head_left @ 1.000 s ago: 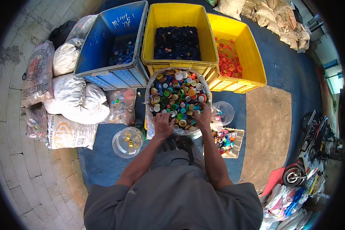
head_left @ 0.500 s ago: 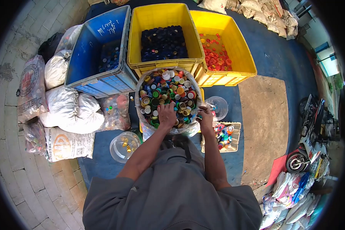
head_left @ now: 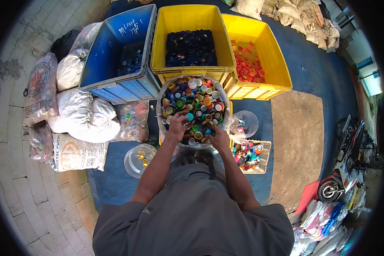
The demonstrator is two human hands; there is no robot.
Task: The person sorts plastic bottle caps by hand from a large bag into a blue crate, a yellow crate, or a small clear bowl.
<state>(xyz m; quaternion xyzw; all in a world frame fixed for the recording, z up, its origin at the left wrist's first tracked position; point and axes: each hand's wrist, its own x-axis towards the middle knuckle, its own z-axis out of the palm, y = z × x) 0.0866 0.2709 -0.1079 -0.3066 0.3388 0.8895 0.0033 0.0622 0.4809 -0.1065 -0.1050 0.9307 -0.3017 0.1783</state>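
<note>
A round, plastic-lined container full of mixed bottle caps stands in front of me. Over its left part, my left hand is closed with a teal bottle cap at its fingertips. My right hand is at the near right of the heap, its fingers bent together among brown and green caps. Whatever it may be gripping cannot be made out.
Behind stand a blue crate with blue caps, a yellow crate with dark caps and another yellow crate with red caps. Clear tubs and a cream basket flank the container. Stuffed sacks lie left.
My left hand has lifted slightly off the heap and now has the teal cap. My right hand has moved inward from the container's right rim onto the caps. The view has shifted slightly.
</note>
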